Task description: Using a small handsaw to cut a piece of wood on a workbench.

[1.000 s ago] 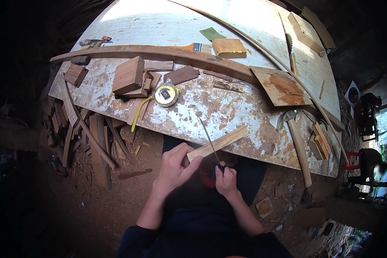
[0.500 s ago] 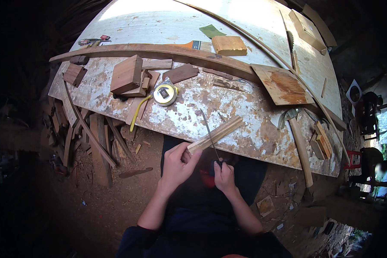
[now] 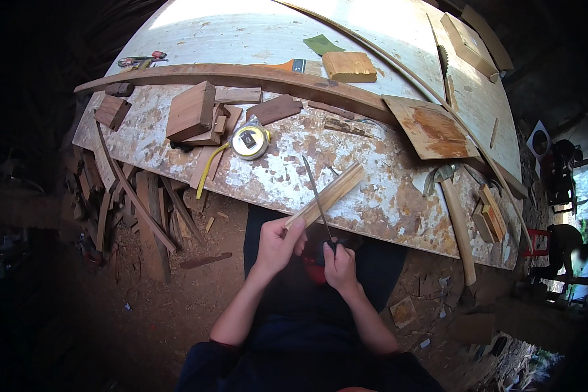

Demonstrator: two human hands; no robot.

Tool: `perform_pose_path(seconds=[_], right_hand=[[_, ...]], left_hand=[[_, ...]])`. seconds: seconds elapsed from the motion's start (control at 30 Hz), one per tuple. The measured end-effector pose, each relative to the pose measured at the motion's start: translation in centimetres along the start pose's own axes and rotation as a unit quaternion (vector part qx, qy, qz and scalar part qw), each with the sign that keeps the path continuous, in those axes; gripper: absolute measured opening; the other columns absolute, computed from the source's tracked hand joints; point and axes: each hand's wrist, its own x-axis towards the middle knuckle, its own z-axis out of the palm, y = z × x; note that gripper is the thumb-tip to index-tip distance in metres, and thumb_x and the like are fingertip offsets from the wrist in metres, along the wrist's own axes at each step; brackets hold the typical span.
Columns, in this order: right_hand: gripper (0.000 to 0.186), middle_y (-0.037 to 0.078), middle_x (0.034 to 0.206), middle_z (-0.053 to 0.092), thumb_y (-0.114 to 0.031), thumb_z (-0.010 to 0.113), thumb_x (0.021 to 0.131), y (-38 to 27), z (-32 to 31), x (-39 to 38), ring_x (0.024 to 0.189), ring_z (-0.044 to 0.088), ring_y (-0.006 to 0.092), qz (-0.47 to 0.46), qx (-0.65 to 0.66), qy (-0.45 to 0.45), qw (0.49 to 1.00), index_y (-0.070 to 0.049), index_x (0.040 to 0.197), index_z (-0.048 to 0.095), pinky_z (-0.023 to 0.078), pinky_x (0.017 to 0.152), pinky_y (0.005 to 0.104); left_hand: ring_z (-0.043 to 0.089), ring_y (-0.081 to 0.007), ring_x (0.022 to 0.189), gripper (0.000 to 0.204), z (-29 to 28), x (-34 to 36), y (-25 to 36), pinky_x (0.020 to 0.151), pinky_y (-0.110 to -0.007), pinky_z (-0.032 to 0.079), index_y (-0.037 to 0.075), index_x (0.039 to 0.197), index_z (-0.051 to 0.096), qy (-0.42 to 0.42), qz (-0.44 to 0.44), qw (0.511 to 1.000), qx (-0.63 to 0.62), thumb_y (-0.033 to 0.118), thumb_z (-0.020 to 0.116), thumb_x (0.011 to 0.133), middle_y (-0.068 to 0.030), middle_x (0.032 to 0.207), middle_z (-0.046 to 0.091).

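My left hand (image 3: 281, 244) grips the near end of a light wooden strip (image 3: 326, 196), which slants up and away to the right over the bench's near edge. My right hand (image 3: 340, 264) is closed round the black handle of a long, thin, dark-bladed tool (image 3: 316, 189). Its narrow blade crosses the strip, pointing away from me and slightly left. I cannot tell whether it is a file or a knife. Beyond my hands, a tape measure (image 3: 249, 141) lies on the worn workbench (image 3: 287, 176), its yellow tape (image 3: 209, 171) partly out.
Wood blocks (image 3: 191, 111) sit at the left, behind them a long curved beam (image 3: 242, 73). A hammer (image 3: 457, 222) overhangs the right edge near a square board (image 3: 431, 130). A brush (image 3: 297, 66), another block (image 3: 349, 66) and a saw (image 3: 444, 65) lie farther back. Offcuts (image 3: 151, 222) lean below left.
The wooden strip has turned in my left hand, and its far end has shifted a little left and away. My left fingers have changed their hold. The tool in my right hand has barely moved.
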Motion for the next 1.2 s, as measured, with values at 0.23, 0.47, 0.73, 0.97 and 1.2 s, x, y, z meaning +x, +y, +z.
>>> perform_pose_path(seconds=[0.23,0.47,0.73,0.97,1.2], right_hand=[[0.015,0.025,0.074,0.065,-0.008,0.06,0.096,-1.5,-0.8,0.2,0.071,0.067,0.045,-0.037,-0.013,0.004,0.999,0.006,0.092,0.062,0.052,0.059,0.0477],[0.015,0.025,0.076,0.065,-0.008,0.06,0.097,-2.4,-1.4,0.0,0.071,0.067,0.0448,-0.036,-0.001,0.001,0.999,0.006,0.093,0.062,0.052,0.059,0.0479],[0.018,0.026,0.075,0.064,-0.013,0.06,0.099,-2.0,-0.6,-0.1,0.073,0.066,0.0471,0.021,0.018,-0.025,0.999,0.005,0.096,0.062,0.051,0.061,0.0489],[0.019,0.027,0.073,0.063,-0.013,0.06,0.099,-2.9,-0.6,0.3,0.073,0.066,0.0471,0.026,0.025,-0.033,0.999,0.005,0.096,0.062,0.05,0.061,0.049],[0.019,0.027,0.075,0.064,-0.014,0.059,0.1,-2.9,-0.7,0.0,0.075,0.065,0.0481,0.037,0.028,-0.047,0.998,0.005,0.098,0.061,0.05,0.062,0.0494]], left_hand=[[0.045,-0.0067,0.044,0.06,-0.9,-0.5,1.2,0.043,-0.024,0.034,0.004,0.061,0.054,-0.058,-0.006,0.995,-0.083,0.038,0.047,0.109,-0.0006,0.051,0.05],[0.038,-0.0096,0.039,0.066,-1.1,-0.1,3.6,0.04,-0.025,0.033,0.009,0.056,0.045,-0.131,-0.171,0.952,-0.216,0.048,0.039,0.11,0.001,0.046,0.037],[0.045,-0.0102,0.04,0.067,-0.3,0.0,1.7,0.04,-0.024,0.036,0.005,0.065,0.055,-0.003,-0.156,0.977,-0.144,0.051,0.035,0.109,0.0001,0.05,0.045],[0.049,-0.0029,0.051,0.031,0.2,-0.7,1.2,0.045,-0.023,0.036,-0.001,0.081,0.066,0.112,0.053,0.976,0.18,0.023,0.064,0.101,0.0016,0.062,0.057],[0.046,-0.0006,0.048,0.03,0.0,-1.1,1.0,0.044,-0.022,0.034,0.0,0.077,0.064,0.114,0.016,0.99,0.085,0.019,0.067,0.1,0.0027,0.055,0.055]])
